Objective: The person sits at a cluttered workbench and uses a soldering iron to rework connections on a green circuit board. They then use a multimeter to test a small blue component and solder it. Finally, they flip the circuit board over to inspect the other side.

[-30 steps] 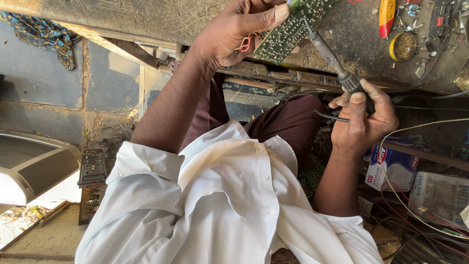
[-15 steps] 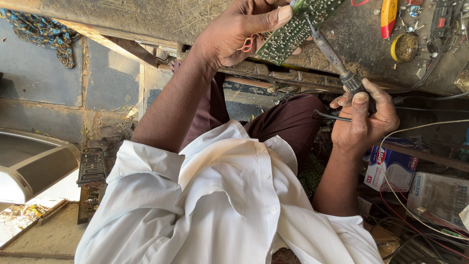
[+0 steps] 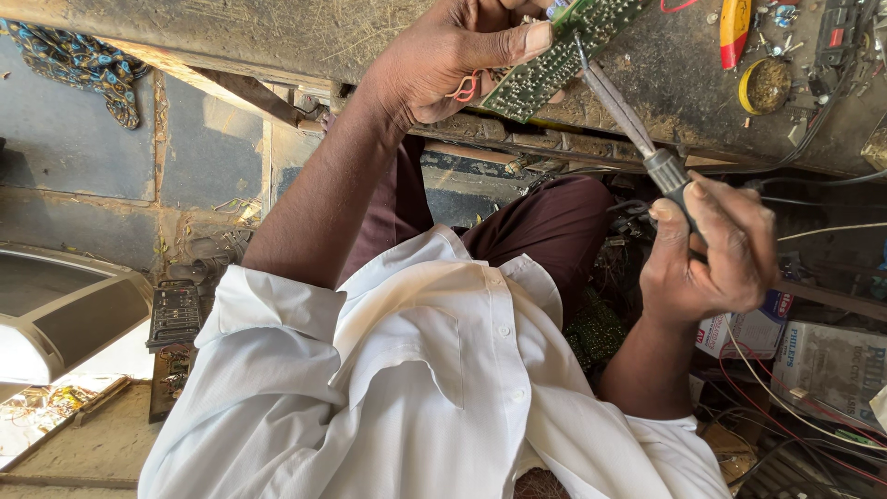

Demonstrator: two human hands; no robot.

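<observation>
My left hand (image 3: 453, 55) grips a green circuit board (image 3: 554, 51) at the top of the view, thumb pressed along its edge, with thin red and orange wires hanging under it. My right hand (image 3: 711, 249) is closed around the dark handle of a soldering iron (image 3: 628, 120). The iron's metal shaft slants up and left, and its tip touches the board near my left thumb. My white shirt and dark red trousers fill the lower middle.
A worn, dirty workbench (image 3: 277, 28) runs along the top, carrying a round yellow tin (image 3: 764, 85), a yellow and red tool (image 3: 733, 28) and small parts. Cardboard boxes (image 3: 832, 360) and tangled wires lie right. A grey appliance casing (image 3: 55, 314) sits left.
My right hand has shifted slightly down and right on the iron's handle. The tip stays against the board, and my left hand keeps its hold.
</observation>
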